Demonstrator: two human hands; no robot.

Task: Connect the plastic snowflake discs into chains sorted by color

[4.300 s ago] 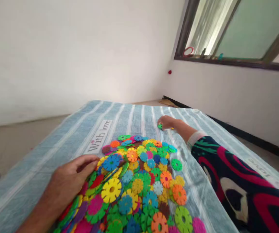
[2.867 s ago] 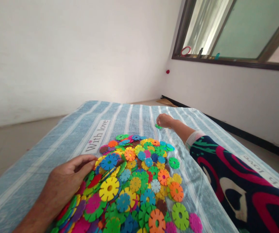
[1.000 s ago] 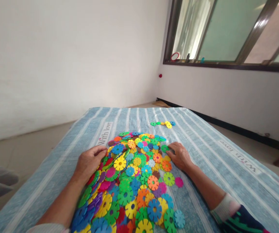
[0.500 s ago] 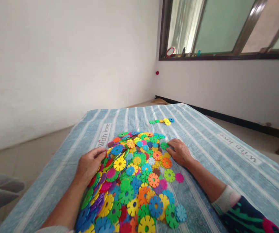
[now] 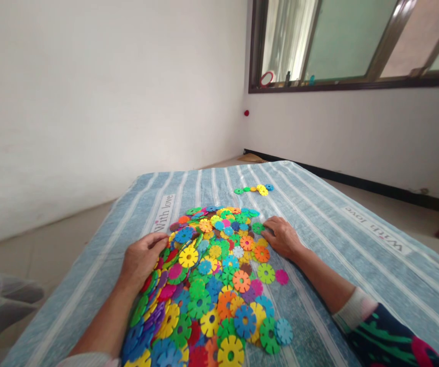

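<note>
A wide heap of colourful plastic snowflake discs [image 5: 199, 304] with notched rims and round centre holes spreads over the striped cloth in front of me. At the heap's left edge rests my left hand [image 5: 143, 257], loosely curved, thumb and forefinger close to the discs; some of its fingers are hidden underneath. On the far right side lies my right hand [image 5: 282, 237], palm down with bent fingers, its tips beside a green disc [image 5: 258, 228]. No disc shows gripped in either hand. A magenta disc [image 5: 281, 277] and a light-blue disc [image 5: 284, 332] lie at the heap's right edge.
A short row of discs [image 5: 262, 189] lies farther back on the blue-and-white striped cloth [image 5: 225, 182]. White walls [image 5: 108, 86] meet behind the bed-like surface. Small items, including a red-rimmed mirror [image 5: 267, 78], stand on the windowsill. Grey fabric [image 5: 8, 300] shows at lower left.
The view has shifted very slightly. Both hands stay in the same places against the heap, and the discs look unmoved.
</note>
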